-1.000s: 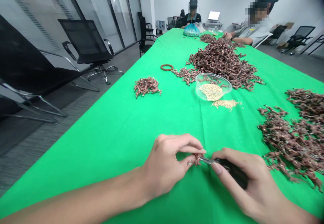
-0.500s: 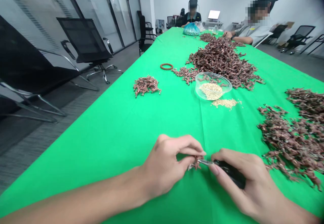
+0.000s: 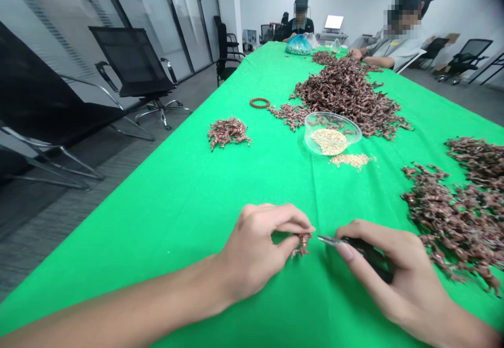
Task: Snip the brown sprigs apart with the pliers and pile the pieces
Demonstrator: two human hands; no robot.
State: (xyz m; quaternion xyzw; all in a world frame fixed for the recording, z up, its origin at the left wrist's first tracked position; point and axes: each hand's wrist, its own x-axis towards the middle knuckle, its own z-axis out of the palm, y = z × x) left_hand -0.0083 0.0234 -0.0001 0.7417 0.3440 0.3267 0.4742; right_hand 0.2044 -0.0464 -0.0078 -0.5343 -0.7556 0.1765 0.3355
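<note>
My left hand (image 3: 255,248) pinches a small brown animal figurine (image 3: 303,244) between thumb and fingertips. Its legs point down just above the green cloth, and its upper part is hidden by the fingers. To the right, my right hand (image 3: 389,264) is closed around black-handled pliers (image 3: 368,256). Their metal tip points left at the figurine, with a small gap between the two. Near my right hand lies a pile of similar brown figurines (image 3: 452,217).
A clear plastic bowl (image 3: 354,133) with pale grains stands ahead, with spilled grains (image 3: 352,160) beside it. Behind is a large figurine heap (image 3: 346,91). A small figurine pile (image 3: 228,132) and a brown beaded ring (image 3: 260,103) lie left. Two people sit farther along the table.
The pliers' tip has come away from the figurine as my right hand moved slightly right and up. My left hand keeps its pinch and has shifted a little up and left.
</note>
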